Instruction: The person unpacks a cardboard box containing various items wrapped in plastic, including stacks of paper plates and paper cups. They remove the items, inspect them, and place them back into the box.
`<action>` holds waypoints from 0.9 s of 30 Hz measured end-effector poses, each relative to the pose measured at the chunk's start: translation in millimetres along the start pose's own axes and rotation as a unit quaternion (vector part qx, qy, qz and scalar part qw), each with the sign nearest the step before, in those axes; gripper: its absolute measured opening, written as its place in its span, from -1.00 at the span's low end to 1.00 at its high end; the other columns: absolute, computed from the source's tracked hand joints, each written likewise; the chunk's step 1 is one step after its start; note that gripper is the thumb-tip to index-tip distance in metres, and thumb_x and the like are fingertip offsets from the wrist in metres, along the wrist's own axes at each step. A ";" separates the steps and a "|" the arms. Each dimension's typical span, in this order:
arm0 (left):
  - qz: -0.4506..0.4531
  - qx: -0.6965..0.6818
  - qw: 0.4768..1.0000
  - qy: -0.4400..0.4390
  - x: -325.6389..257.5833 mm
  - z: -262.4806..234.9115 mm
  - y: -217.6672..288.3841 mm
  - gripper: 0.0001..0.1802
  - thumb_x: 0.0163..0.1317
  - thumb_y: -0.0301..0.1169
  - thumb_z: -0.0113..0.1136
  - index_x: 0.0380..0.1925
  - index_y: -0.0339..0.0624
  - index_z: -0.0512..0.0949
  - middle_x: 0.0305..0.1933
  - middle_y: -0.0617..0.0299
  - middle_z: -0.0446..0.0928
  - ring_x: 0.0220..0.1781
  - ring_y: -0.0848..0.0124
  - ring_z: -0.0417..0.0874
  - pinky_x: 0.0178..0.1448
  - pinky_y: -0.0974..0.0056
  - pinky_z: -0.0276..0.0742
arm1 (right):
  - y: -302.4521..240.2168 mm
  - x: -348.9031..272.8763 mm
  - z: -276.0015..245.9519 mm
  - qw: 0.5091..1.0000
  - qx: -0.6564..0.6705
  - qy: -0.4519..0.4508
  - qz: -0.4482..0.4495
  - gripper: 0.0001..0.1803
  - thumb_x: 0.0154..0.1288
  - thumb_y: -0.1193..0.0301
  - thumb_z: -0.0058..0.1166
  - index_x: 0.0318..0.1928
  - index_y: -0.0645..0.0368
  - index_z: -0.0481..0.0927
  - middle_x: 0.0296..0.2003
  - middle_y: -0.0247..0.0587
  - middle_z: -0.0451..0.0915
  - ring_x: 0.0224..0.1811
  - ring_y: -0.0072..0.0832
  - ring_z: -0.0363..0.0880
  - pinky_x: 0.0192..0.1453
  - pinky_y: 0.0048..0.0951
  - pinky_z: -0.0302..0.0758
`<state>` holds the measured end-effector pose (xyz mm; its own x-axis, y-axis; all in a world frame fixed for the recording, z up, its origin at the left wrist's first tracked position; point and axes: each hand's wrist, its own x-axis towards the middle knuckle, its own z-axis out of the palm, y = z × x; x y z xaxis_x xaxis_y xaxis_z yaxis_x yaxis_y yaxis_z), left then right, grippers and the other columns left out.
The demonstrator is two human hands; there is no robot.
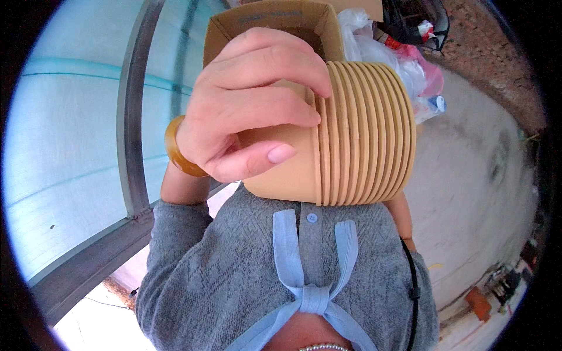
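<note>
A stack of nested light-brown paper bowls (366,134) lies on its side in front of my chest, with its thick rolled rims toward the right. My left hand (257,108), with an amber-coloured bangle at the wrist, reaches over the left end of the stack. Its fingers are bent, with two fingertips at the first rims, and the thumb lies over the smooth side of the end bowl. My right forearm passes up behind the right end of the stack. The stack hides my right hand completely.
An open cardboard box (218,38) stands just beyond the stack. Clear and pink plastic bags (418,67) lie to its right, near a black bag (436,23). On the left runs a translucent panel (76,128) in a dark frame (132,117). Grey concrete (474,193) extends at the right.
</note>
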<state>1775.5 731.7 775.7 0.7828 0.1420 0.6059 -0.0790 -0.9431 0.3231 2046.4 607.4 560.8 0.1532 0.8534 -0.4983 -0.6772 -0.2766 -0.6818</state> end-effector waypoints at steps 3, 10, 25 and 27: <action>0.002 0.005 1.000 0.010 -1.4 -2.5 -0.7 -0.53 0.10 -0.03 -0.08 -0.48 -0.23 0.60 -0.26 0.01 0.58 -0.11 0.05 0.51 -0.02 0.07 0.38 | -2.4 -7.4 -1.5 1.000 -0.003 0.011 -0.005 -0.56 0.37 0.30 -0.15 0.18 0.23 0.31 0.00 -0.15 0.50 -0.03 -0.42 0.53 0.01 -0.40 0.51; 0.019 -0.002 1.000 0.007 2.3 -1.6 -4.8 -0.52 0.09 -0.02 -0.06 -0.49 -0.25 0.59 -0.29 0.01 0.59 -0.13 0.05 0.52 -0.01 0.08 0.39 | -1.4 -10.0 -5.1 1.000 0.005 0.025 -0.008 -0.55 0.37 0.29 -0.15 0.20 0.23 0.30 0.02 -0.14 0.49 -0.02 -0.42 0.53 0.02 -0.40 0.52; 0.006 0.050 0.998 -0.035 12.9 -0.1 -3.3 -0.47 0.03 0.02 -0.01 -0.38 -0.28 0.62 -0.33 0.04 0.55 -0.20 0.11 0.52 -0.07 0.12 0.41 | 3.5 7.9 -0.5 0.999 -0.003 -0.026 0.027 -0.53 0.37 0.29 -0.16 0.23 0.22 0.27 0.04 -0.13 0.48 0.00 -0.41 0.53 0.04 -0.39 0.52; 0.022 0.053 0.998 -0.031 15.4 -1.5 -5.1 -0.47 0.03 0.02 -0.01 -0.38 -0.27 0.61 -0.32 0.04 0.55 -0.20 0.11 0.52 -0.08 0.11 0.41 | -2.7 3.0 9.7 0.999 -0.014 -0.028 0.024 -0.52 0.37 0.29 -0.16 0.23 0.22 0.27 0.05 -0.13 0.48 0.00 -0.41 0.53 0.04 -0.39 0.52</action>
<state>1787.1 739.1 784.5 0.8164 0.0845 0.5712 -0.0508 -0.9749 0.2170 2041.7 615.0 566.4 0.0794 0.8623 -0.5002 -0.6628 -0.3292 -0.6726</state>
